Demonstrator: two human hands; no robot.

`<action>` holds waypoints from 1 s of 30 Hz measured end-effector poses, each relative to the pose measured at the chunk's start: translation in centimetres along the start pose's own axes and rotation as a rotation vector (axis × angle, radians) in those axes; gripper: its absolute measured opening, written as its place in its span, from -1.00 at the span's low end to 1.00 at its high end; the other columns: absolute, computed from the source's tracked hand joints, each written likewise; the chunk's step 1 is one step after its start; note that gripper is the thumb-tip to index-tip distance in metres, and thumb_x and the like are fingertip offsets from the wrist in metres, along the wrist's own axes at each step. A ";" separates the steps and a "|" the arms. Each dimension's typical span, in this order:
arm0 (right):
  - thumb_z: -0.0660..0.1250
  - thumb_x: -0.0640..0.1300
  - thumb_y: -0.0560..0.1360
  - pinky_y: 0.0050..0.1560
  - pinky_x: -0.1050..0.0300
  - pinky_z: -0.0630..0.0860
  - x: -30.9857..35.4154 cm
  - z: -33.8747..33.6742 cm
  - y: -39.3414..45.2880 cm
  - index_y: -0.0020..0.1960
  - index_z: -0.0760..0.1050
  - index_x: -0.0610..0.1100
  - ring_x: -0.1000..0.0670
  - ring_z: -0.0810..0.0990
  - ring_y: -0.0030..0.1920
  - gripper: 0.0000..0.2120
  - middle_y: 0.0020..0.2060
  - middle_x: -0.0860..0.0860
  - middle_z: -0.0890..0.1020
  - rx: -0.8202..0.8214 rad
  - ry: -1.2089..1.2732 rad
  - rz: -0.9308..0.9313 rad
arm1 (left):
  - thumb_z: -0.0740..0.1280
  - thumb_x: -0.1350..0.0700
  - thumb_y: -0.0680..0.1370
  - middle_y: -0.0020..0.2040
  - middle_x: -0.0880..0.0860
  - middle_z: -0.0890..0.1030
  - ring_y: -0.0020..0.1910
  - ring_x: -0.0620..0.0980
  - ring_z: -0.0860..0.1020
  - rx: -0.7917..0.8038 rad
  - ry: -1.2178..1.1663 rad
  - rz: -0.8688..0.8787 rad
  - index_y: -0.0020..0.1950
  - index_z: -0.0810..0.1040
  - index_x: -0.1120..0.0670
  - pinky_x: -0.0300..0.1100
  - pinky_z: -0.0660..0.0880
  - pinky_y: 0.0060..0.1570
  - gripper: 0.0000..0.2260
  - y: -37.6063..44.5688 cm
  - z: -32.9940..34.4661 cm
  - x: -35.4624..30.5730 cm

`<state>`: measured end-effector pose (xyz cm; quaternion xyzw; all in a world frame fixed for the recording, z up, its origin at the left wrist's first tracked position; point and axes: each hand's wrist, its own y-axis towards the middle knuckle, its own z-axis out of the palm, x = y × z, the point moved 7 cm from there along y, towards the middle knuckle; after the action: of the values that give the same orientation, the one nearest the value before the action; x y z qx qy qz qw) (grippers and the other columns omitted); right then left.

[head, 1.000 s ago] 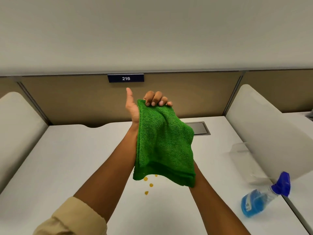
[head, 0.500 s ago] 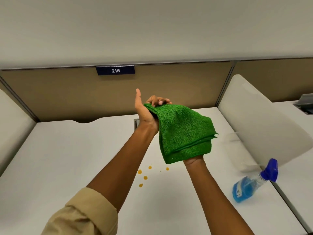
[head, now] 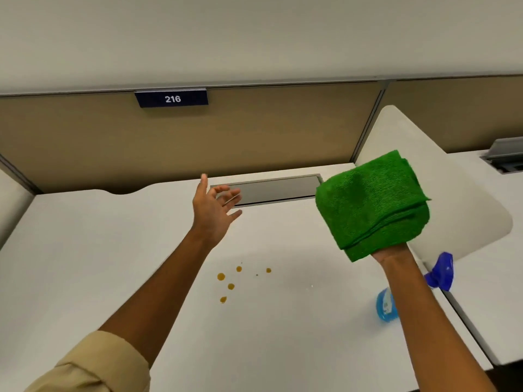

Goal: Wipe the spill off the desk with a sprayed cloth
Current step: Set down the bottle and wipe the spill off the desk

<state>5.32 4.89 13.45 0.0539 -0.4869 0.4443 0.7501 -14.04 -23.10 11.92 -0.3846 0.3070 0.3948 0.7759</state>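
Observation:
A folded green cloth is held up in the air at the right, draped over my right hand, of which only the heel and wrist show below the cloth. My left hand is raised at the centre, fingers spread, holding nothing. Several small orange spill drops lie on the white desk between my two forearms. A spray bottle with blue liquid and a blue trigger head lies on its side at the desk's right edge, partly behind my right forearm.
A tan partition with a "216" sign backs the desk. A grey cable hatch is set into the desk's rear. White rounded side dividers stand at the right and left, with a neighbouring desk beyond.
My left hand has let go of the cloth and opened. My right hand has carried the folded cloth to the right and upward.

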 end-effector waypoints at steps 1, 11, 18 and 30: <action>-0.09 -0.20 0.69 -0.39 0.34 0.57 0.2 0.1 0.1 -0.22 0.62 0.13 0.13 0.64 -0.24 -0.41 -0.26 0.14 0.67 0.030 -0.178 -0.047 | 0.07 -0.33 0.62 0.17 0.18 0.61 0.33 0.20 0.53 -0.039 0.021 0.005 0.00 0.49 0.09 0.26 0.31 0.44 -0.50 0.2 -1.4 0.1; -0.02 0.50 0.42 0.52 -0.15 0.10 -19.7 -9.7 5.2 0.51 0.24 0.06 -0.07 0.10 0.56 -0.20 0.56 0.02 0.13 0.367 -1.587 0.173 | 0.01 -0.19 0.69 0.47 0.08 0.45 0.51 0.10 0.33 -0.246 0.575 0.065 0.45 0.41 0.08 0.18 0.19 0.50 -0.51 0.0 -13.4 3.6; 0.22 0.08 0.58 0.45 -0.23 0.22 -21.6 -11.2 7.7 0.51 0.22 -0.06 -0.18 0.18 0.52 -0.44 0.53 -0.13 0.22 0.189 -1.833 -0.111 | 0.10 -0.13 0.70 0.42 -0.02 0.47 0.48 -0.02 0.34 -0.321 0.771 0.023 0.39 0.44 -0.01 -0.12 0.18 0.40 -0.65 -1.9 -21.1 6.9; -0.03 0.45 0.45 0.47 -0.38 -0.02 -22.1 -11.4 13.4 0.57 -0.03 0.06 -0.22 -0.04 0.57 -0.19 0.59 -0.06 -0.01 0.102 -1.955 -0.207 | 0.04 -0.40 0.59 0.68 0.06 -0.01 0.66 0.11 -0.05 -0.271 1.660 0.011 0.65 0.10 -0.01 0.24 0.02 0.53 -0.26 -2.8 -31.9 13.2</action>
<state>0.54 5.25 -14.36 0.4724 -0.8660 0.1565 0.0491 -10.62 -45.99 -13.86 -0.6386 0.7298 0.0212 0.2433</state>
